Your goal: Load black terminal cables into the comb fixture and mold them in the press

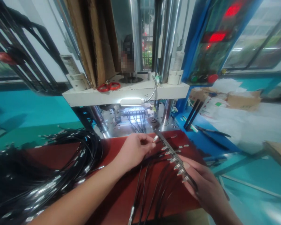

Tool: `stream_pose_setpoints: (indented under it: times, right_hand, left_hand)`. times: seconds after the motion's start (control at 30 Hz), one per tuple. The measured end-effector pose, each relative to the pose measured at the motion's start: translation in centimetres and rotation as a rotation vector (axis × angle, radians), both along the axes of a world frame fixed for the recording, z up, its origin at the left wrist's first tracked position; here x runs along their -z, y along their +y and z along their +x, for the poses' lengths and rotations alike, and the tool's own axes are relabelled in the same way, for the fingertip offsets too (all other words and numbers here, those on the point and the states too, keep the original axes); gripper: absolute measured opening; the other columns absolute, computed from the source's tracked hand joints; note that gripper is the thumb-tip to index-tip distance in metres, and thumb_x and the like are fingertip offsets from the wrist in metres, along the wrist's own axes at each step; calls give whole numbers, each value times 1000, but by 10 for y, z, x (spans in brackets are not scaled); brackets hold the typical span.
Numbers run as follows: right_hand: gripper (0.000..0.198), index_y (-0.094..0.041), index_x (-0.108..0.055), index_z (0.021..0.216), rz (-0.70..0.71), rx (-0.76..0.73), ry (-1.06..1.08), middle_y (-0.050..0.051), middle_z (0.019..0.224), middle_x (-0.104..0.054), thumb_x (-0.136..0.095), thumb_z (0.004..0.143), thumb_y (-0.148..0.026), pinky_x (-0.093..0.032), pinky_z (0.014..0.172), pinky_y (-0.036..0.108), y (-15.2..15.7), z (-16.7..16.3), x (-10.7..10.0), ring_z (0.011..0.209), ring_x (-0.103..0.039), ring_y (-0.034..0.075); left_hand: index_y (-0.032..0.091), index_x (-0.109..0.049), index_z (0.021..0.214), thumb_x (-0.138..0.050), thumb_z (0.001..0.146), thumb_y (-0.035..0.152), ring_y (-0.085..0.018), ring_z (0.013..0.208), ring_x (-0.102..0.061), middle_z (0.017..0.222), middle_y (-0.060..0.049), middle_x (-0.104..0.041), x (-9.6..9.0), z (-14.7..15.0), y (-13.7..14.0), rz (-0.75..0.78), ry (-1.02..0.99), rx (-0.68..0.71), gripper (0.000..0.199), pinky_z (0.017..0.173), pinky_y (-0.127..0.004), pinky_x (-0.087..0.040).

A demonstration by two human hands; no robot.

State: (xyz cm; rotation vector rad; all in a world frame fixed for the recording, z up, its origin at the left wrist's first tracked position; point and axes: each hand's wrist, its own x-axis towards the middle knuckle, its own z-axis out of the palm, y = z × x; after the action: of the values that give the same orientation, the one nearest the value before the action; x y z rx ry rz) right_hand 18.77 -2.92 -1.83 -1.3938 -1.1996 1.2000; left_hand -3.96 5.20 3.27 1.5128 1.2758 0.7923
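My right hand (pixel 201 184) is gripping a long metal bar (pixel 175 162) with a row of cable ends clipped in, angled over the red mat (pixel 61 156). Left hand (pixel 133 150) is pinching one connector tip (pixel 155 138) right at the bar's top end. Big heap of black cables (pixel 49 175) sits off to my left.

A red-topped counter (pixel 67 154) runs in front of the press, with a big heap of black cables (pixel 44 175) sprawled over its left side. More black cables (pixel 152 184) lie fanned across the middle. Up on the white shelf (pixel 140 92) above, red-handled scissors (pixel 109 86) rest flat.
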Motion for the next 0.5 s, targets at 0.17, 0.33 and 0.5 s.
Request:
stream_pose_setpoints:
  times: [0.17,0.33,0.5]
  right_hand:
    - [45,-24,-72,120,38,-20,-65,5,55,-65,-62,80,-41,-42,30,25,0,2,3,40,-56,18]
    - [47,-24,-70,124,34,-41,-98,3,50,-61,-58,84,-44,-42,30,23,0,0,-3,39,-56,18]
    - [56,-19,-65,131,-48,-63,-43,1,45,-55,-50,89,-53,-37,28,22,2,-5,-13,32,-48,15]
  left_hand:
    - [17,-72,80,-61,81,31,-15,61,-54,66,-2,-65,0,9,10,93,251,139,18,59,-28,-38]
    - [17,-72,77,-58,81,28,-15,63,-55,70,-3,-68,-4,15,10,147,354,187,18,62,-28,-39]
    - [17,-74,78,-58,80,25,-16,63,-57,72,-4,-69,-2,15,10,215,351,192,18,61,-28,-39]
